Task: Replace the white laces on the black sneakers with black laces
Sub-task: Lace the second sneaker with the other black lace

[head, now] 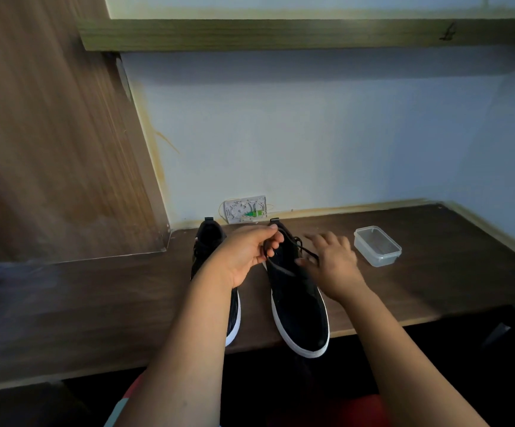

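Fingers (273,238) of my left hand (247,254) are curled round the black lace (307,253), pinching one strand up near the collar of the right sneaker (296,291). I read that as holding tension so the strand doesn't slip back thru the eyelets while the other side gets worked. Right hand (331,260) is at approx 3 o'clock of that pinch, over the tongue area, motion-blurred; lace loops lie under/around its fingers, but whether it actually grasps the lace or just brushes it, I can't tell.

Right sneaker sits on the table (96,303) with toe pointing at me (6 o'clock) and hanging slightly past the front edge, heel toward the wall at 12. That puts the eyelets straight under both hands. No white lace shows on it; looks like black is already threaded, prob final tightening or tying, tho that's my guess.

Left sneaker (208,241) stands just beside it at 9 o'clock, same heading, mostly hidden by my left forearm. Its lacing looks dark, not sure.

Further out, at 3 o'clock, a clear plastic container (377,246) sits well apart from the shoes, lid off, looks empty. At 12 o'clock, against the wall, is a white wall box (244,209) w/ a green part.
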Motion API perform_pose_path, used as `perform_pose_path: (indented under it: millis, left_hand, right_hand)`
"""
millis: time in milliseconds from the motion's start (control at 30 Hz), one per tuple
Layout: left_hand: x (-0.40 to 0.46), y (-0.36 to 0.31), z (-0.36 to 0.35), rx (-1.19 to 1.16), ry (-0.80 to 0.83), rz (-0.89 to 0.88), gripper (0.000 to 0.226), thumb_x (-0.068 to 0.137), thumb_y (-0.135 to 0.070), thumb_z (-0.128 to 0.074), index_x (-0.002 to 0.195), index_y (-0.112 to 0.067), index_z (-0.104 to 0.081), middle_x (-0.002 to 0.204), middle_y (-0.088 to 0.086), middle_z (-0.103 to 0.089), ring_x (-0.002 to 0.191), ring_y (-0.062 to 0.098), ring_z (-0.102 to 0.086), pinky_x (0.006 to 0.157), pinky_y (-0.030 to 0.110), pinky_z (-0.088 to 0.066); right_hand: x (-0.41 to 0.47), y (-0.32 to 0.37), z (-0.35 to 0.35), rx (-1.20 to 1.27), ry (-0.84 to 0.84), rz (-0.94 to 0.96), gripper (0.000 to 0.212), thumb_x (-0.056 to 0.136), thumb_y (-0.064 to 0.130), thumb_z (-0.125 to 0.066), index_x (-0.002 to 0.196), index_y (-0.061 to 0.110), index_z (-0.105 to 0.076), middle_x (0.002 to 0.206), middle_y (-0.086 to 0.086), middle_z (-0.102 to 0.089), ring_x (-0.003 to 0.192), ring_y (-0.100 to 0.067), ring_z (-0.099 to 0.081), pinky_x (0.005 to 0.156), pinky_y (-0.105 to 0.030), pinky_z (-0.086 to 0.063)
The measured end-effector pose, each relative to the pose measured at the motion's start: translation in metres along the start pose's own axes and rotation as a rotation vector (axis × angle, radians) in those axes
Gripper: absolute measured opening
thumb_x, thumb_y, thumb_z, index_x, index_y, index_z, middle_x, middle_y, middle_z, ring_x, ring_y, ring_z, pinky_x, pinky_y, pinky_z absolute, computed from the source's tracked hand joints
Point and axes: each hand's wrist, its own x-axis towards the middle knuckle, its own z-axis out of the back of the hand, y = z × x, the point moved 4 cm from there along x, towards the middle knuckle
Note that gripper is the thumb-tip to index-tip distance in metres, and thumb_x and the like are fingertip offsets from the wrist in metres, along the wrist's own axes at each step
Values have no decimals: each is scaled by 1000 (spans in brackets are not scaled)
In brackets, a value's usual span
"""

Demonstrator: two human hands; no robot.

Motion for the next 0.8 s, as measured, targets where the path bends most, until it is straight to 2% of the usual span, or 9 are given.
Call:
perform_pose_path:
  millis: [133, 200, 333, 400, 467, 567, 667, 733, 800]
  left_hand:
    - [2, 0, -7, -10, -14, -8, 28, 98, -20, -52, 73, -14, -65, 67, -3, -58, 61, 9, -50, 65, 23, -39]
    - [3, 0, -4, -27, -16, 4, 28, 98, -21, -52, 75, -14, -65, 67, -3, -59, 60, 8, -51, 65, 22, -39]
    - [5, 7, 0, 60, -46, 57, 26, 97, -25, -54, 75, -16, -65, 66, -6, -59, 61, 9, -50, 69, 24, -39]
    - [7, 11, -4, 154, -46, 71, 29, 98, -25, -53, 74, -15, -65, 65, -5, -57, 60, 9, -47, 63, 22, -37]
    - [9, 14, -11, 196, -20, 80, 31, 99, -25, -51, 74, -14, -65, 63, -5, -53, 55, 8, -42, 56, 19, -35]
    - [11, 13, -15, 138, -20, 72, 32, 98, -26, -53, 72, -13, -65, 62, -5, -48, 50, 6, -38, 51, 17, -34]
    - [13, 5, -10, -148, -89, -26, 28, 97, -31, -54, 78, -14, -64, 66, -5, -57, 57, 7, -46, 60, 21, -39]
    - [15, 2, -9, -320, -95, -121, 24, 100, -30, -48, 93, -14, -63, 83, -3, -70, 79, 12, -59, 76, 26, -46]
    - [16, 3, -16, -270, -23, -177, 25, 101, -27, -44, 101, -14, -65, 105, 1, -70, 103, 17, -60, 92, 31, -46]
  right_hand:
    - [-6, 46, 13, 94, -207, 319, 18, 97, 39, -48, 104, 27, -60, 101, 11, -60, 98, -20, -42, 74, -36, -31]
    - [-5, 26, 5, 40, -246, 195, 19, 99, 35, -45, 101, 26, -61, 99, 9, -64, 97, -22, -44, 74, -36, -30]
    - [-2, -28, -10, -50, 15, -123, 24, 98, 36, -46, 113, 29, -64, 113, 3, -59, 113, -26, -40, 82, -36, -31]
    - [2, -16, -4, 19, -30, 42, 36, 92, 34, -57, 128, 27, -57, 124, 1, -56, 118, -26, -42, 91, -38, -38]
    - [0, 14, 5, 282, -25, 248, 51, 86, 22, -67, 135, 22, -51, 125, 2, -59, 116, -17, -49, 97, -30, -41]
    - [-5, 37, 19, 436, -46, 380, 30, 88, 4, -61, 115, 15, -64, 90, 9, -66, 83, 1, -60, 74, -12, -45]
    - [1, 17, 19, 593, 1, 217, 15, 95, 13, -57, 93, 20, -70, 65, 11, -59, 57, -1, -51, 60, -17, -41]
    - [4, 4, 16, 883, 83, 44, 20, 97, 22, -54, 86, 23, -71, 63, 6, -56, 56, -9, -45, 57, -28, -38]
    - [3, 3, 12, 1067, 158, -39, 26, 100, 23, -50, 83, 17, -69, 60, 0, -47, 52, -10, -38, 51, -26, -30]
